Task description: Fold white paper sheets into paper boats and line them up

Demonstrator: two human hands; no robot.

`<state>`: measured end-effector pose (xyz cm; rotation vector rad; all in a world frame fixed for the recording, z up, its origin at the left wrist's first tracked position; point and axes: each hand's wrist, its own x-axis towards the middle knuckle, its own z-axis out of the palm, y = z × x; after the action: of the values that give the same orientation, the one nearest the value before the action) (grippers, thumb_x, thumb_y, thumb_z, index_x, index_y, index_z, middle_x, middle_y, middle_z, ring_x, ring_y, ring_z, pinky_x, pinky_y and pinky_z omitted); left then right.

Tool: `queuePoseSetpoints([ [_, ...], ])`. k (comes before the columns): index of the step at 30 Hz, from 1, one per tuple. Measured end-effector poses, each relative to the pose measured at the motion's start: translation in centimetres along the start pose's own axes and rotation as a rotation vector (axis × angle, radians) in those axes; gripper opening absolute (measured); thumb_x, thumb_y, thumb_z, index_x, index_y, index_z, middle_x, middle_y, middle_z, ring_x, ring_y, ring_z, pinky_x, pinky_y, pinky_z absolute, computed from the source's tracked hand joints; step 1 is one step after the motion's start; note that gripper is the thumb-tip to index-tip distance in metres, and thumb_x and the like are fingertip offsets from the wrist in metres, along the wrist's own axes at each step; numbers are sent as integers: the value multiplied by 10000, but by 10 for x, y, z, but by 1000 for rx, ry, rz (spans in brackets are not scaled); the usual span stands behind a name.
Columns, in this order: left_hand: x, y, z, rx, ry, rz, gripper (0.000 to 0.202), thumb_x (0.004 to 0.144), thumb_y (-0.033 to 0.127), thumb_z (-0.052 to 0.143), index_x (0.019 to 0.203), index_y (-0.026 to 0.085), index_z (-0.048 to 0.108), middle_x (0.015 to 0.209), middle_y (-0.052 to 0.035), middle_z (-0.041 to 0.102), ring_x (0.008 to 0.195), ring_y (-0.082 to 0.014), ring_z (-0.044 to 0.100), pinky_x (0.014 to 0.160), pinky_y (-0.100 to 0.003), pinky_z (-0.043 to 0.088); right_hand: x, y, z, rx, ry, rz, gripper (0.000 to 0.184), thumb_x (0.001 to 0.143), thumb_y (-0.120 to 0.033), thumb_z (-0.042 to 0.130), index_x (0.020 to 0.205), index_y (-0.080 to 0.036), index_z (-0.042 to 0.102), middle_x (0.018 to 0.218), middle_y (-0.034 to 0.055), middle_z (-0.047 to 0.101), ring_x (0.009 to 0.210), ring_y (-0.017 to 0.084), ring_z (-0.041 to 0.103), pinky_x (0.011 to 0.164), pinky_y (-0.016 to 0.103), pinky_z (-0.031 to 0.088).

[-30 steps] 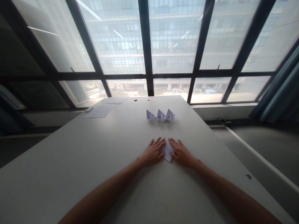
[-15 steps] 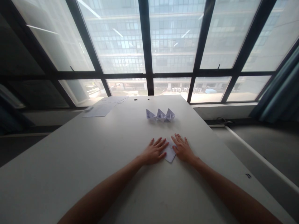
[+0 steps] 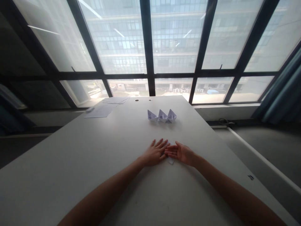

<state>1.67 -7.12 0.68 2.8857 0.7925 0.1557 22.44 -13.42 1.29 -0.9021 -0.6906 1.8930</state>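
A small folded white paper [image 3: 171,160] lies on the white table [image 3: 94,157], almost wholly covered by my hands. My left hand [image 3: 155,153] rests flat on its left side, fingers stretched forward. My right hand [image 3: 180,153] is turned on its edge over the paper, fingers straight and together, pointing left toward the left hand's fingertips. Only a corner of the paper shows below the right hand. Farther back, three folded paper boats [image 3: 162,116] stand in a row.
Flat paper sheets [image 3: 103,110] lie at the table's far left, near two small holes [image 3: 136,100] in the tabletop. A large window with dark frames rises behind the table. The table's right edge drops to a grey floor; blue curtains hang at right.
My right hand has turned from lying flat beside the paper to standing on its edge and has swept left over it, hiding most of the paper. My left hand has stayed put.
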Motion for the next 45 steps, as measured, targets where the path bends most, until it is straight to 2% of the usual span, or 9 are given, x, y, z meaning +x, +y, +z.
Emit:
queuePoseSetpoints([
  [7,0,0,-3,-10,-13,5,608,980,518,335,1526,318,157,1588,-46,161,1468,-264,90,1154,-526,45,9,-16,-29,119,439,-329,305,979,-296,362,926,-150,625,966,135,723,1037,211,668,1019,387,474],
  [10,0,0,-2,-10,-8,6,605,982,520,327,1526,313,164,1588,-50,151,1468,-268,83,1153,-531,43,4,-16,-22,62,334,-451,352,969,-371,359,950,-173,650,1079,113,712,1145,223,612,1068,425,423],
  [16,0,2,-6,-142,68,-19,678,943,567,399,1521,271,205,1577,-67,201,1464,-259,125,1164,-532,41,5,-5,-7,49,86,-182,519,997,-439,262,939,-103,653,1092,198,693,1125,240,625,1052,442,416],
  [22,12,15,-15,-1091,488,-197,535,993,484,279,1421,189,405,1454,-131,449,1304,-266,472,1096,-471,357,9,-2,-8,71,153,-176,505,1003,-419,260,921,-104,646,1098,202,685,1105,233,635,1042,425,428],
  [25,17,16,-9,-1615,364,-310,481,999,421,255,1328,144,472,1352,-166,545,1196,-265,578,1031,-464,451,9,-1,-7,75,153,-191,487,1005,-401,265,918,-104,642,1065,204,693,1097,229,640,1039,414,434],
  [30,21,2,-1,-1852,314,-580,305,964,319,374,1129,123,540,1293,-183,580,1159,-236,608,1020,-408,486,9,-2,-6,130,181,-170,454,1006,-376,295,909,-98,640,1039,197,703,1075,217,653,1043,386,433],
  [34,21,-5,-1,-1761,467,-659,217,920,233,432,1067,123,549,1238,-189,600,1085,-221,648,995,-388,500,7,-4,-5,138,197,-153,452,1007,-383,293,911,-108,639,1081,189,697,1075,217,653,1041,394,433],
  [38,14,-1,-5,-1173,715,-470,221,862,208,507,1063,163,588,1157,-119,628,1045,-221,642,929,-403,521,6,-4,-5,156,203,-157,453,1006,-386,300,900,-108,642,1078,180,700,1052,217,663,1038,385,436],
  [45,0,17,-12,-373,355,13,143,812,148,563,899,225,646,985,-58,639,972,-214,576,914,-354,468,7,-3,-7,222,204,-165,411,1002,-365,330,929,-103,637,1027,172,705,1010,219,674,973,385,491],
])
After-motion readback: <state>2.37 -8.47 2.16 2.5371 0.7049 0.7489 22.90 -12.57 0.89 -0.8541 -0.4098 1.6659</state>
